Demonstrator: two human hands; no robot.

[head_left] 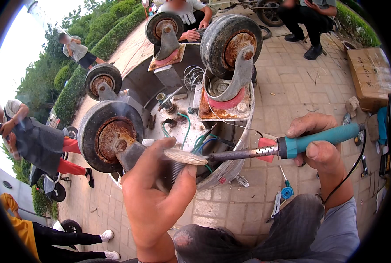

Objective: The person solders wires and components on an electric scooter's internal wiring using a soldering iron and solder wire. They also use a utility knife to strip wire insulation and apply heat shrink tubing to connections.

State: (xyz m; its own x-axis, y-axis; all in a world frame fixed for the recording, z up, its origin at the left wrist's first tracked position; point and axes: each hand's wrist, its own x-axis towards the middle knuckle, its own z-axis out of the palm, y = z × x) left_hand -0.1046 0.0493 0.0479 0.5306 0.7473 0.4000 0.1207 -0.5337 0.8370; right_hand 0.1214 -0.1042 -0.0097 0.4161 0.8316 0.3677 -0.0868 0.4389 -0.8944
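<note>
My left hand [158,193] grips a pale, flattened round piece [178,155] between thumb and finger, above a threaded metal part [176,173]. In my right hand [317,144] is a soldering iron with a teal handle [335,138]; its tip touches or nearly touches the pale piece, with faint smoke nearby. Behind both hands is an upturned round metal housing [243,151] carrying several rusty caster wheels [230,44] on brackets. Inside it are a metal fitting [164,103], green and blue wires [199,143] and a thin pale cable [193,76]. A red piece [267,153] sits behind the iron.
Several people surround me: one crouching opposite [191,17], one at upper right [309,26], others at left [37,140]. A cardboard box [368,79], scattered tools [364,164] and a teal-handled tool [286,192] lie on the paving. Hedges [99,39] and scooters [59,190] stand left.
</note>
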